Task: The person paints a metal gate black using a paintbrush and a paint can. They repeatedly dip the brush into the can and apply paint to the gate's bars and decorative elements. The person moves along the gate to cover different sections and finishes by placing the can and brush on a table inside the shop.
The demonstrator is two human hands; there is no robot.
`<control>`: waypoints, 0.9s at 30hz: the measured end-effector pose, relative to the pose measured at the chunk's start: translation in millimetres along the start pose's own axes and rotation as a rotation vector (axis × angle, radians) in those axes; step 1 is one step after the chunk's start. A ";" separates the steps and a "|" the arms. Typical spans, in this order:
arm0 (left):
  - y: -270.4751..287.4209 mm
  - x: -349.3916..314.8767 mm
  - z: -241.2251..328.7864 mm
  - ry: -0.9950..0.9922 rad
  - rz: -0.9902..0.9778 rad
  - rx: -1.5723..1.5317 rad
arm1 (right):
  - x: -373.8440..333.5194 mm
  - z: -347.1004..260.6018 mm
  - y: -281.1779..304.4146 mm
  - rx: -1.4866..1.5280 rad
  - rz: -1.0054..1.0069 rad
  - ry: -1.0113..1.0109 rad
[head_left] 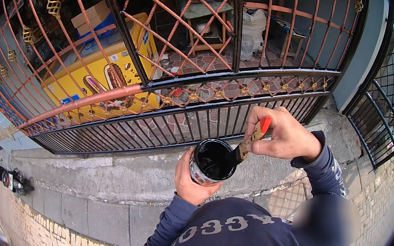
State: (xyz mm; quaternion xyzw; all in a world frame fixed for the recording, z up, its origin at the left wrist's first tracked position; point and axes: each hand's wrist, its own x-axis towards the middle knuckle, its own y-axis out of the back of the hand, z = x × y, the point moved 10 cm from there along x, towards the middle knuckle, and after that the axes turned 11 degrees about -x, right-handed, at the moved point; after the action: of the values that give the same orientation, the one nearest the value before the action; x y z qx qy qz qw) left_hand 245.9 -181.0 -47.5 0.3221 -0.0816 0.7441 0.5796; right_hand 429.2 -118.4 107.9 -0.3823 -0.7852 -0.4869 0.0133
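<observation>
My left hand [187, 181] is wrapped round a paint can [198, 173] with black paint inside and a dark-smeared rim. In my right hand [283, 135] is a paintbrush [252, 139], pinched between thumb and fingers. Its handle ends in orange-red, and its ferrule is stained. The dark bristles rest at the can's right rim, tilted toward the opening. Beyond both hands stands a metal gate [192, 80], partly black and partly copper-coloured, with small gold ornaments.
Behind the bars are a yellow freezer chest [99, 78] with a cardboard box [91, 18] on it and a small wooden table [208, 29]. A concrete ledge [116, 178] runs below the gate. A motorcycle [11, 180] is far left, a dark grille [385, 111] right.
</observation>
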 end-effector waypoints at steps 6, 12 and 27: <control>2.9 4.0 9.4 -0.037 0.034 0.018 | 4.4 -4.0 -8.7 0.007 0.088 -0.006; 8.6 -2.9 4.8 0.009 0.083 0.007 | -1.2 7.7 -17.0 0.016 0.144 -0.121; 11.8 -11.2 9.0 0.008 0.087 0.030 | -8.9 -2.1 -15.8 0.101 0.191 -0.135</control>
State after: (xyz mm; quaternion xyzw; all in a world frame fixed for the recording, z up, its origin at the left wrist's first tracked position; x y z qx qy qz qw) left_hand 239.9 -198.2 -43.9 0.3240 -0.0820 0.7709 0.5423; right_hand 425.0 -128.9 93.5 -0.4861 -0.7679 -0.4163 0.0261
